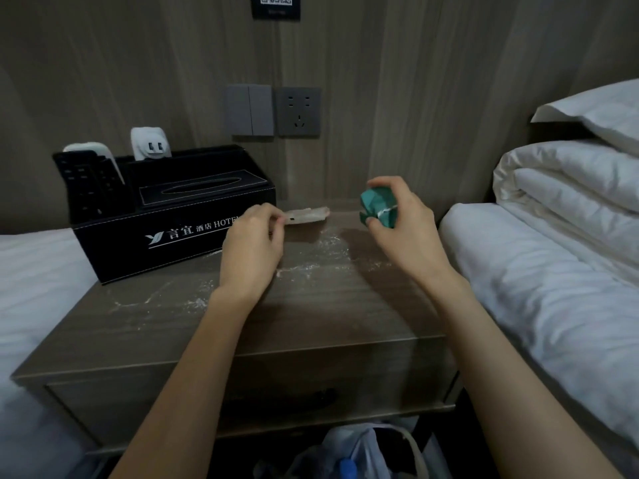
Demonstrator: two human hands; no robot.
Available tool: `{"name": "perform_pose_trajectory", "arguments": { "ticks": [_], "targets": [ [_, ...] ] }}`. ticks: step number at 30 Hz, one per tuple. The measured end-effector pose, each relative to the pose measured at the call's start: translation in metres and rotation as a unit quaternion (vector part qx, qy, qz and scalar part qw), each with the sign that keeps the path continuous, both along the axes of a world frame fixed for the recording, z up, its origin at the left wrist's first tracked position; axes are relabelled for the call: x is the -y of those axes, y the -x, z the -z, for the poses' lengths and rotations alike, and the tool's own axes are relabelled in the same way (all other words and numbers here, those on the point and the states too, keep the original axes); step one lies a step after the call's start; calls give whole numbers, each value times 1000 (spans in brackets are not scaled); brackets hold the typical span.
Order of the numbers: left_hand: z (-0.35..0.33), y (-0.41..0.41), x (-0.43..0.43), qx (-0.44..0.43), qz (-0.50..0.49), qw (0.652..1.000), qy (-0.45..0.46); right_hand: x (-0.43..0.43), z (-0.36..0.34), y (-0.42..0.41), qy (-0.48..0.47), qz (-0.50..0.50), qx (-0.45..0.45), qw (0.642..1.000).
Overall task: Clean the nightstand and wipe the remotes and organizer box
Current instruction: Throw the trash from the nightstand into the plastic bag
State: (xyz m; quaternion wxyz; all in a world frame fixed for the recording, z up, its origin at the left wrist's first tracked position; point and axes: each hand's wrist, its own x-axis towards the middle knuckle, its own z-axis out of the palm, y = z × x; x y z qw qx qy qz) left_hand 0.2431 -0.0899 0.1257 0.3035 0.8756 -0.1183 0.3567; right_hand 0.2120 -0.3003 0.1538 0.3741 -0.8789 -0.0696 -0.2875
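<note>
Through the head camera, the wood-grain nightstand stood between two white beds, the left bed and the right bed, with its drawer closed. White powdery streaks were smeared across the middle and left of its top. The black organizer box, with hotel lettering on its front and a tissue slot in its lid, sat on the back left part of the top. A black remote and a white remote stood upright in its left compartment, with a white plug adapter just beside them in the back one. The left hand was over the top just right of the box, fingers curled, pinching one end of a pale flat strip. Whether that strip touched the wood could not be told. The right hand was raised over the right side of the top, thumb and fingers wrapped around a crumpled green wad; cloth or wrapper, it was not clear. The two hands were near each other but apart. On the wall behind were a grey switch, a socket and a QR sign. A folded duvet and a pillow lay on the right bed, and a plastic bag sat on the floor below the drawer.
</note>
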Motion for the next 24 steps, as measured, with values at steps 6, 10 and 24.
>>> {"name": "perform_pose_trajectory", "arguments": {
  "ticks": [6, 10, 24],
  "targets": [
    [1, 34, -14, -17, 50, 987, 153, -9, -8, 22, -35, -32, 8, 999],
    [-8, 68, -19, -62, 96, 955, 273, -17, -12, 46, -73, -71, 12, 995],
    [-25, 177, -58, -87, 208, 865, 449, -15, 5, 130, -264, -203, -38, 942]
  ]
}}
